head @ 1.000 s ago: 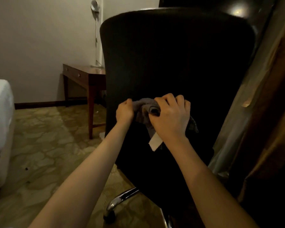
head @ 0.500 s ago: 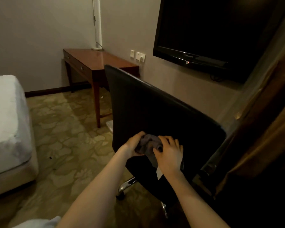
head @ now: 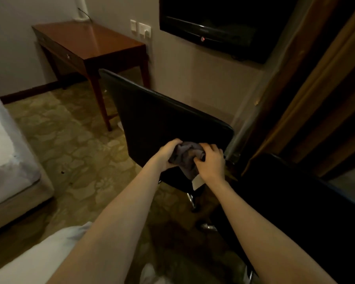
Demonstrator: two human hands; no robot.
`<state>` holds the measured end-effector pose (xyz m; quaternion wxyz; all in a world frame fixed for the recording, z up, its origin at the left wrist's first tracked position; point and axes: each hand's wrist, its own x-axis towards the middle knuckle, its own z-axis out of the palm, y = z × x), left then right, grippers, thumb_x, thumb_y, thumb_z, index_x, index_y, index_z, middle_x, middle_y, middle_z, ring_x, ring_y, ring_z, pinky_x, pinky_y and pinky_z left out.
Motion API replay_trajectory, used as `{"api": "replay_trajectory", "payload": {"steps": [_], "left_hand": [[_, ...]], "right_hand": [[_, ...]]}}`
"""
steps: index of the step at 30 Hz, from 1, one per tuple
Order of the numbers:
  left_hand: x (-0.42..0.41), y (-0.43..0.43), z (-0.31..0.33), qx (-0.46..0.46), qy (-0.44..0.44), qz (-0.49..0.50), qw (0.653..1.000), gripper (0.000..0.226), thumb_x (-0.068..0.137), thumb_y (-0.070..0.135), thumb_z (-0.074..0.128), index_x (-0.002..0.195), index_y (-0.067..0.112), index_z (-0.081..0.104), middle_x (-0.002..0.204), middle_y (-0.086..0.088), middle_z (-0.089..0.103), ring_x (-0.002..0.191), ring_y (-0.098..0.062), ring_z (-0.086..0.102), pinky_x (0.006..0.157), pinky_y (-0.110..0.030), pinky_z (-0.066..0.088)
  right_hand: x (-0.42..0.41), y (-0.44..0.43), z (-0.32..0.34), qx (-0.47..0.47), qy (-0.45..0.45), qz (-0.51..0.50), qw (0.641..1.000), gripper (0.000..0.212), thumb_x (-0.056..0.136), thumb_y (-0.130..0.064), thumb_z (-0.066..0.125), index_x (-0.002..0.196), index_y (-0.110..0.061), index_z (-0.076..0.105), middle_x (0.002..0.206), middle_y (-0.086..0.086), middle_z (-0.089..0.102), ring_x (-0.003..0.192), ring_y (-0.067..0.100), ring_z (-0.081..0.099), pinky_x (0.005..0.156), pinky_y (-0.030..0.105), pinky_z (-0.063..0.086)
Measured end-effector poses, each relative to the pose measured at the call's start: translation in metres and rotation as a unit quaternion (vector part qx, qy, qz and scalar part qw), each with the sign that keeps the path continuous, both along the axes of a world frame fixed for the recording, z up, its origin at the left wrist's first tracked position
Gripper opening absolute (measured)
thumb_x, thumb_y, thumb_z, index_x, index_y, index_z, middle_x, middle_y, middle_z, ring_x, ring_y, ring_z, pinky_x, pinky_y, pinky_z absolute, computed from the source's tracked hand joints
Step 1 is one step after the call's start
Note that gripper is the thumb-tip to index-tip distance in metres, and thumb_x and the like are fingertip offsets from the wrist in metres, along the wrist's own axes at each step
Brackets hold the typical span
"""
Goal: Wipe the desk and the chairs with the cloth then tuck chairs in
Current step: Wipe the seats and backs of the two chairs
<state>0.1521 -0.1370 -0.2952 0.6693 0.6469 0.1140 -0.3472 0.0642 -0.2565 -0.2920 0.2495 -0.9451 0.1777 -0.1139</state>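
Grey cloth (head: 187, 155) bunched btwn L hand (head: 166, 155) & R hand (head: 211, 163), both gripping, prob on chair (head: 162, 119)

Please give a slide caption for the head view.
Left hand and right hand grip a grey cloth at a black chair, wooden desk behind.

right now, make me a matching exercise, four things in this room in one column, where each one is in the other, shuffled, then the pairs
Things:
1. cloth
2. desk
3. tv
4. bed

Places:
a. mounted on the wall
b. at the left edge of the view
c. bunched between the left hand and right hand, in front of the chair back
d. in the far corner

Pairs: 1-c, 2-d, 3-a, 4-b
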Motion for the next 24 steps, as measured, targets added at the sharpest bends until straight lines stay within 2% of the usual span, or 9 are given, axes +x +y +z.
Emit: {"api": "replay_trajectory", "payload": {"steps": [3,7,12,15,21,24], "left_hand": [[-0.022,-0.004,0.004,0.008,-0.003,-0.047,0.999,0.028,0.086,0.036,0.055,0.104,0.015,0.06,0.112,-0.011,0.059,0.098,-0.022,0.058,0.065,-0.031,0.051],[-0.042,-0.021,0.013,0.017,-0.008,-0.113,0.993,0.02,0.091,0.03,0.049,0.088,0.013,0.057,0.092,-0.01,0.059,0.084,-0.02,0.057,0.069,-0.031,0.05],[-0.066,-0.057,0.016,0.026,0.0,-0.189,0.982,0.02,0.088,0.031,0.048,0.082,0.014,0.055,0.089,-0.008,0.057,0.082,-0.02,0.055,0.068,-0.031,0.048],[-0.076,-0.075,0.017,0.013,-0.006,-0.216,0.976,0.021,0.089,0.033,0.046,0.082,0.015,0.055,0.09,-0.008,0.056,0.085,-0.02,0.054,0.069,-0.032,0.047],[-0.075,-0.097,0.019,-0.008,-0.047,-0.271,0.961,0.035,0.098,0.039,0.036,0.08,0.016,0.054,0.085,-0.008,0.057,0.08,-0.02,0.055,0.079,-0.035,0.045],[-0.081,-0.102,0.013,-0.044,-0.062,-0.262,0.962,0.036,0.098,0.041,0.038,0.083,0.015,0.057,0.083,-0.007,0.059,0.076,-0.02,0.057,0.072,-0.033,0.048]], "right_hand": [[-0.03,-0.001,-0.001,0.025,-0.023,-0.011,0.999,0.036,0.087,-0.021,0.061,0.122,-0.015,0.054,0.123,0.01,0.051,0.115,0.032,0.043,0.09,0.04,0.044],[-0.063,-0.008,0.001,0.007,-0.043,-0.039,0.998,0.034,0.086,-0.022,0.062,0.118,-0.013,0.057,0.116,0.008,0.054,0.111,0.028,0.045,0.086,0.033,0.039],[-0.094,-0.026,0.002,-0.027,-0.08,-0.13,0.988,0.034,0.081,-0.022,0.065,0.114,-0.014,0.063,0.113,0.007,0.06,0.107,0.03,0.049,0.087,0.039,0.042],[-0.106,-0.033,-0.001,-0.025,-0.082,-0.177,0.98,0.035,0.083,-0.024,0.062,0.117,-0.017,0.062,0.116,0.004,0.057,0.111,0.027,0.047,0.092,0.039,0.04],[-0.115,-0.043,-0.013,-0.089,-0.129,-0.217,0.963,0.033,0.084,-0.026,0.062,0.116,-0.016,0.062,0.116,0.006,0.057,0.111,0.028,0.049,0.093,0.038,0.039],[-0.121,-0.042,-0.025,-0.143,-0.155,-0.211,0.954,0.039,0.081,-0.025,0.067,0.118,-0.013,0.061,0.116,0.009,0.058,0.11,0.033,0.05,0.091,0.042,0.039]]}}
